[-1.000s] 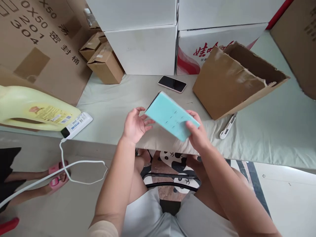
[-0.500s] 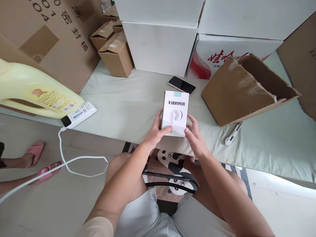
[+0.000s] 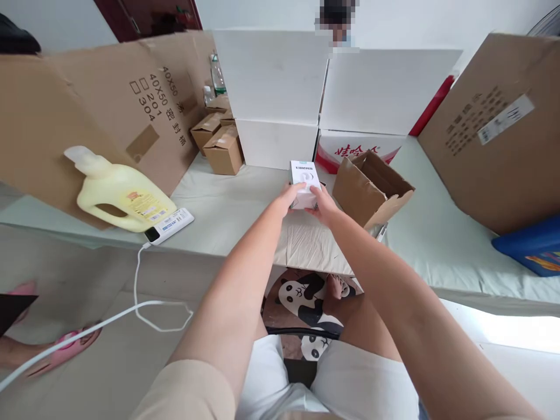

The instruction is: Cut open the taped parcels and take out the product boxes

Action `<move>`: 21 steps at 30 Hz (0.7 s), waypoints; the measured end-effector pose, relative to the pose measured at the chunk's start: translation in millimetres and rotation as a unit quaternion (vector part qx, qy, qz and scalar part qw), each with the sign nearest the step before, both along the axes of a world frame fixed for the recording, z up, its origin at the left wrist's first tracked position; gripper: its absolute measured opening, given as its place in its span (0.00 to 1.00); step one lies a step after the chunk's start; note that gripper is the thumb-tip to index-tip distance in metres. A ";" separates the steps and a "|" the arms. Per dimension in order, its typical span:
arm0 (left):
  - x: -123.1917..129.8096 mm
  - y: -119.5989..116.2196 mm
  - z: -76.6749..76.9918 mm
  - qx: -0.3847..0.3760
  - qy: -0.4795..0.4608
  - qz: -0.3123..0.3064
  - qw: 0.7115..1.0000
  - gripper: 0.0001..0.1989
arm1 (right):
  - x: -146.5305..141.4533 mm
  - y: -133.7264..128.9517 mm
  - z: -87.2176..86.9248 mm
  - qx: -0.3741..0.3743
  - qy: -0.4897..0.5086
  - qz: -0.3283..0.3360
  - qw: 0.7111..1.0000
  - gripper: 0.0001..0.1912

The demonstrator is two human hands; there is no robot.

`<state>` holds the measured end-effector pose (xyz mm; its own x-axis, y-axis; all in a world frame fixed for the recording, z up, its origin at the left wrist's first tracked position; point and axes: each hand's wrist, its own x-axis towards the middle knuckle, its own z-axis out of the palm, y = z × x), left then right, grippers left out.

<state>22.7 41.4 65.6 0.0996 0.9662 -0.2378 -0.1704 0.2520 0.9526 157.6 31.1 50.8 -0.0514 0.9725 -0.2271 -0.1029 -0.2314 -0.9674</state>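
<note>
Both my hands hold a small white lint remover box (image 3: pixel 305 173) over the middle of the cloth-covered table. Its printed face, with a picture of the device, tilts up towards me. My left hand (image 3: pixel 287 197) grips the left side, thumb on the face. On the right side, my right hand (image 3: pixel 324 204) is closed round it with the thumb likewise on the face. Just right of my hands stands an open brown carton (image 3: pixel 356 189), its flaps ragged. A white utility knife (image 3: pixel 382 232) lies beside that carton, partly hidden. The phone behind the lint remover box is almost wholly covered.
To the left are a yellow detergent bottle (image 3: pixel 116 192) and a white power bank (image 3: pixel 172 226) with a cable hanging off the table edge. Small cartons (image 3: pixel 224 153) and stacked white boxes (image 3: pixel 275 143) line the back. A blue container (image 3: pixel 531 248) sits far right. Another person's foot (image 3: pixel 65 350) shows lower left.
My view has lifted, showing more of the wall and back boxes. My hands have reached farther forward with the lint remover box, which is tipped back more and now covers most of the phone.
</note>
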 end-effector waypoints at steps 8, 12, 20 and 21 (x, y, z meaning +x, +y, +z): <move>-29.8 -91.4 -53.7 0.003 -0.044 0.007 0.999 0.29 | 104.4 -190.5 -51.0 0.081 0.121 -0.086 0.986 0.36; -25.8 -89.0 -82.3 0.001 -0.048 0.017 0.999 0.20 | 178.5 -265.9 -65.9 0.042 0.075 -0.277 0.957 0.32; -2.5 -54.9 -92.9 0.013 -0.085 -0.073 0.994 0.18 | 286.3 -161.3 -48.7 -0.006 -0.137 -0.420 0.897 0.21; -2.1 -51.8 -93.8 0.014 -0.085 -0.086 0.993 0.18 | 294.9 -136.4 -47.1 -0.019 -0.155 -0.419 0.895 0.20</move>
<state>20.6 -10.4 -28.3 0.3003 0.9372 -0.1776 -0.2854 0.2659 0.9208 452.6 -105.3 3.7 0.7628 0.6319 -0.1373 0.0169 -0.2317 -0.9726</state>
